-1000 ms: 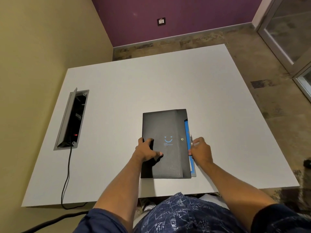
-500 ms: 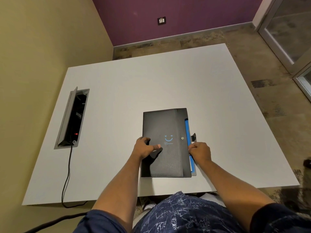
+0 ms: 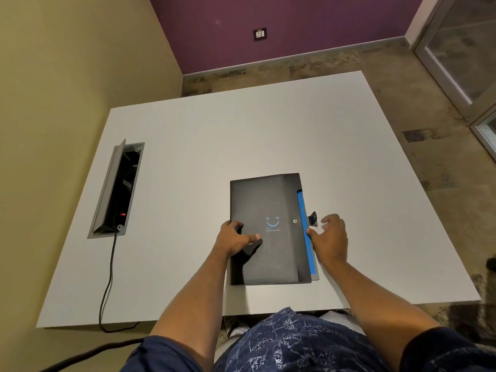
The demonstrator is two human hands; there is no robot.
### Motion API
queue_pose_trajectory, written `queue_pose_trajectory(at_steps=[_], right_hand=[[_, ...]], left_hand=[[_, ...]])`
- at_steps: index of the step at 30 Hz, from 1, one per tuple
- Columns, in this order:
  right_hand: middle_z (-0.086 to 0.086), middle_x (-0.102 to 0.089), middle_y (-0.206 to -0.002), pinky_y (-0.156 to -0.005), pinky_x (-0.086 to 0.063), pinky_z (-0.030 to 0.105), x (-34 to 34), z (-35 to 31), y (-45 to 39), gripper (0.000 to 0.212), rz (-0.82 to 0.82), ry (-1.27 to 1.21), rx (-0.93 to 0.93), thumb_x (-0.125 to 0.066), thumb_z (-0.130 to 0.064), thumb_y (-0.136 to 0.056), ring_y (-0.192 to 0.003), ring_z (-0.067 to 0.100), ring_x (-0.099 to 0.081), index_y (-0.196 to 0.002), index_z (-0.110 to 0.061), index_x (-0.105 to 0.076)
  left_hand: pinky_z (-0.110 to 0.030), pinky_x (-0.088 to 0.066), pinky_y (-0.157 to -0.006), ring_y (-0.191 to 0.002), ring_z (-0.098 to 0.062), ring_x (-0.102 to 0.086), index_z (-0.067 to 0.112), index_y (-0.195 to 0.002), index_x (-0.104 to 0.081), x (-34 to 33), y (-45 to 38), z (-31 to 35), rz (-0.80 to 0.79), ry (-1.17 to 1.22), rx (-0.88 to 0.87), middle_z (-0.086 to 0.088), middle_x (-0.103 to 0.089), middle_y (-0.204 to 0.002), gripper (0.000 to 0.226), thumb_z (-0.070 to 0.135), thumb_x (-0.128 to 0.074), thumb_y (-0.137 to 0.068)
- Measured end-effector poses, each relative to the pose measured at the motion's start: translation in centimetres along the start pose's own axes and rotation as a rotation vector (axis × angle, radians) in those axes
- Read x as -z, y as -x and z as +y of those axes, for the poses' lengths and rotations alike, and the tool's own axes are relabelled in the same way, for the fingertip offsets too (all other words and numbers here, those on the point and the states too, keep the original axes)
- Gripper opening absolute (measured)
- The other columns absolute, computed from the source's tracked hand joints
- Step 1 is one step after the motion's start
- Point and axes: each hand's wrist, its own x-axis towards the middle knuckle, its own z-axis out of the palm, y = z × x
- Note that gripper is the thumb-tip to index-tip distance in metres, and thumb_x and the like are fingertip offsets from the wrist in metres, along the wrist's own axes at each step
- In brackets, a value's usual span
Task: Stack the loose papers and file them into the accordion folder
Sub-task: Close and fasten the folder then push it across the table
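Note:
A dark grey accordion folder (image 3: 264,205) with a blue smile mark lies flat near the front of the white table (image 3: 241,135). Its flap is down and a blue inner edge (image 3: 304,224) shows along its right side. A small dark clasp tab (image 3: 312,218) sticks out at that side. My left hand (image 3: 234,238) grips the folder's left edge, thumb resting on the cover. My right hand (image 3: 328,237) rests at the right edge, fingertips touching the blue strip beside the tab. No loose papers are visible.
An open grey cable box (image 3: 118,189) is set into the table at the left, with a black cord (image 3: 107,280) running off the front edge. A beige wall stands close on the left. Glass door panels are at the far right.
My right hand has slid slightly outward along the folder's right edge, uncovering the clasp tab. My left hand stays on the left edge. The folder has not moved.

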Motion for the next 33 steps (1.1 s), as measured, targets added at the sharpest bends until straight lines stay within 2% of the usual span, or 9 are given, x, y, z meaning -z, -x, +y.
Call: queue_pose_trajectory(at_steps=[3, 6, 9, 14, 21, 25, 28, 30, 33], right_hand=[[0.004, -0.063, -0.123, -0.081, -0.053, 0.031, 0.0, -0.6, -0.9, 0.034, -0.020, -0.048, 0.092, -0.072, -0.014, -0.097, -0.097, 0.022, -0.067, -0.130, -0.012, -0.065], [0.014, -0.073, -0.118, -0.088, -0.054, 0.032, -0.4, -1.1, -1.4, 0.025, -0.094, 0.008, 0.152, -0.064, -0.013, -0.102, -0.105, 0.031, -0.071, -0.124, -0.003, -0.073], [0.015, -0.073, -0.105, -0.082, -0.055, 0.035, -1.1, -1.7, -1.4, 0.023, -0.176, 0.143, 0.251, -0.065, -0.019, -0.102, -0.096, 0.030, -0.070, -0.114, -0.002, -0.076], [0.014, -0.071, -0.116, -0.086, -0.054, 0.035, -1.7, -1.6, -1.9, 0.030, -0.328, 0.416, 0.347, -0.055, -0.023, -0.107, -0.103, 0.028, -0.069, -0.122, -0.006, -0.075], [0.013, -0.069, -0.122, -0.088, -0.049, 0.031, -2.1, -1.3, -1.5, 0.029, -0.390, 0.344, 0.204, -0.046, -0.017, -0.110, -0.112, 0.031, -0.067, -0.126, -0.005, -0.067], [0.011, -0.068, -0.104, -0.067, -0.044, 0.024, -2.3, -1.4, -1.4, 0.032, -0.382, 0.280, 0.207, -0.040, -0.025, -0.112, -0.079, 0.015, -0.058, -0.105, -0.007, -0.067], [0.002, -0.058, -0.083, -0.058, -0.035, 0.021, -2.4, -1.6, -1.5, 0.037, -0.362, 0.306, 0.254, -0.038, -0.024, -0.113, -0.069, 0.014, -0.052, -0.087, -0.008, -0.059], [0.005, -0.057, -0.088, -0.060, -0.036, 0.023, -2.4, -1.7, -1.7, 0.033, -0.393, 0.400, 0.302, -0.037, -0.017, -0.112, -0.076, 0.020, -0.055, -0.094, -0.004, -0.061], [0.013, -0.065, -0.115, -0.079, -0.045, 0.026, -2.1, -1.7, -2.0, 0.025, -0.414, 0.499, 0.409, -0.043, -0.008, -0.109, -0.102, 0.025, -0.061, -0.123, -0.002, -0.064]], left_hand=[[-0.041, -0.034, -0.122, -0.151, -0.029, -0.035, 0.013, -0.151, -0.049, -0.2, 0.2, -0.2, -0.018, -0.139, -0.014, -0.006, -0.012, -0.172, 0.092, 0.046, -0.088, -0.075], [-0.041, -0.032, -0.123, -0.155, -0.031, -0.028, 0.017, -0.157, -0.041, -0.2, 0.2, -0.5, -0.064, -0.318, -0.049, 0.001, 0.000, -0.175, 0.097, 0.049, -0.084, -0.077], [-0.044, -0.032, -0.124, -0.156, -0.033, -0.024, 0.021, -0.163, -0.027, -0.3, 0.2, -0.7, -0.131, -0.443, -0.060, 0.002, 0.007, -0.175, 0.104, 0.048, -0.083, -0.079], [-0.046, -0.033, -0.123, -0.155, -0.034, -0.026, 0.023, -0.164, -0.022, 0.0, 0.0, -0.9, -0.161, -0.507, -0.074, 0.002, 0.010, -0.174, 0.103, 0.046, -0.081, -0.082], [-0.048, -0.032, -0.123, -0.155, -0.035, -0.025, 0.024, -0.164, -0.022, 0.0, -0.4, -1.2, -0.177, -0.546, -0.072, 0.003, 0.010, -0.174, 0.103, 0.047, -0.080, -0.082], [-0.049, -0.032, -0.123, -0.155, -0.036, -0.023, 0.025, -0.165, -0.021, 0.0, -0.6, -1.1, -0.186, -0.569, -0.066, 0.003, 0.011, -0.174, 0.103, 0.049, -0.079, -0.083], [-0.050, -0.030, -0.124, -0.156, -0.037, -0.019, 0.025, -0.165, -0.019, 0.0, -0.7, -1.2, -0.193, -0.582, -0.064, 0.003, 0.011, -0.174, 0.103, 0.049, -0.078, -0.084], [-0.051, -0.029, -0.124, -0.156, -0.038, -0.017, 0.026, -0.165, -0.019, 0.0, -0.7, -1.3, -0.196, -0.590, -0.065, 0.003, 0.010, -0.174, 0.103, 0.050, -0.078, -0.084], [-0.052, -0.030, -0.123, -0.156, -0.038, -0.016, 0.026, -0.164, -0.019, 0.0, -0.7, -1.3, -0.192, -0.596, -0.071, 0.004, 0.009, -0.174, 0.102, 0.050, -0.077, -0.083]])
